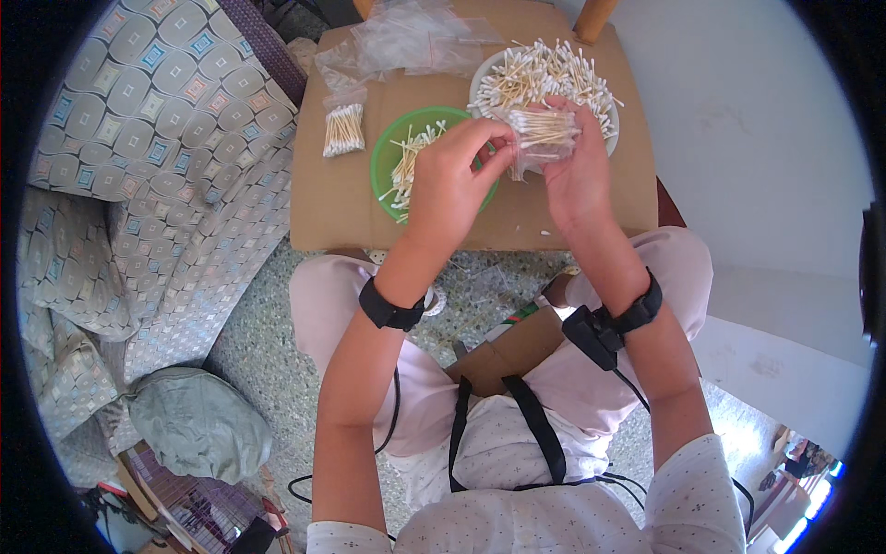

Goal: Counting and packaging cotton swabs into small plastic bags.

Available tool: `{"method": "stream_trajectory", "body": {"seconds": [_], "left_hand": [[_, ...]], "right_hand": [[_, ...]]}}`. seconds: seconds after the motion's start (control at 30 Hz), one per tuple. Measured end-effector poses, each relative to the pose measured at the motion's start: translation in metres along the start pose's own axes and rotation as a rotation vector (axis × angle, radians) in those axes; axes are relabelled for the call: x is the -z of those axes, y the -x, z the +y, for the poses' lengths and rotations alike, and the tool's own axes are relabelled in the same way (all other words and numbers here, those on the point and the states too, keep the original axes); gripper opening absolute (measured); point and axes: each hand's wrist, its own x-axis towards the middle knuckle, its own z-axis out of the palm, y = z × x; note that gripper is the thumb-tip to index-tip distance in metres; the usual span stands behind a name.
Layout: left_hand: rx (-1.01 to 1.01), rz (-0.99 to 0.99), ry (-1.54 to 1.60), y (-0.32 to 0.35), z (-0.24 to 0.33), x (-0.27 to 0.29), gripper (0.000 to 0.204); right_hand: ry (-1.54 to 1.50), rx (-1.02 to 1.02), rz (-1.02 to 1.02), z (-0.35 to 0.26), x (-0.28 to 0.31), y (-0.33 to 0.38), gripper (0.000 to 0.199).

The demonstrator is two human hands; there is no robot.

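A clear plastic bag full of cotton swabs [546,131] lies sideways between my hands, above the far part of the cardboard. My right hand [580,181] is closed around the bag, its palm behind it and fingers along the right end. At the bag's left end, my left hand [452,168] pinches the plastic between thumb and forefinger. Beneath my left hand stands a green bowl [377,166] with loose cotton swabs, partly hidden by that hand. A white bowl [473,88] heaped with cotton swabs [544,72] is just beyond the bag.
A filled bag of swabs [344,127] rests on the cardboard sheet [323,203] at left. Empty clear bags [406,42] are piled at the far edge. One stray swab [544,233] lies near the front edge. A patterned sofa [194,166] stands left; a white wall [738,138] rises right.
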Motion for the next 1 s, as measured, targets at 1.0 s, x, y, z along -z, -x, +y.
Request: {"method": "stream_trajectory", "body": {"seconds": [1.0], "left_hand": [[0.098,0.195,0.082,-0.002,0.002,-0.001,0.022]], "right_hand": [[-0.09,-0.083,-0.134,0.009,0.003,-0.001,0.034]]}}
